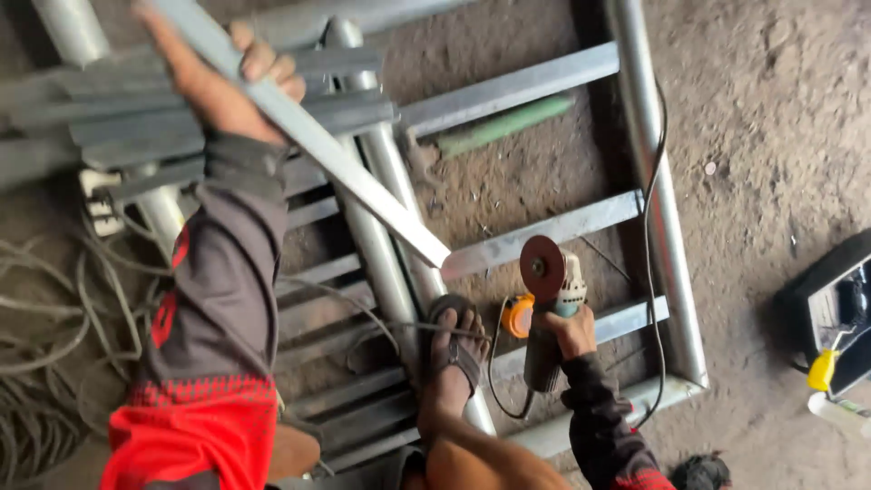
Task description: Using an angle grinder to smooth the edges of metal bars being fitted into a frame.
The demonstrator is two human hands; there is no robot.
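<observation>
My left hand (222, 82) grips a long grey metal bar (345, 168) near its upper end. The bar slants down to the right and ends just left of the grinder disc. My right hand (572, 331) holds an angle grinder (553, 304) upright, its reddish disc (543, 268) facing up close to the bar's lower tip. My sandalled foot (451, 349) rests on a round steel pipe (386, 245) of a metal frame (667, 227) lying on the dirt floor.
Several flat steel bars (109, 113) are stacked at upper left. Tangled cables (45, 363) lie at left. A black cord (649, 254) runs along the frame's right rail. A green pipe (508, 122) lies on the ground. A dark machine (835, 308) with a yellow clamp sits at the right edge.
</observation>
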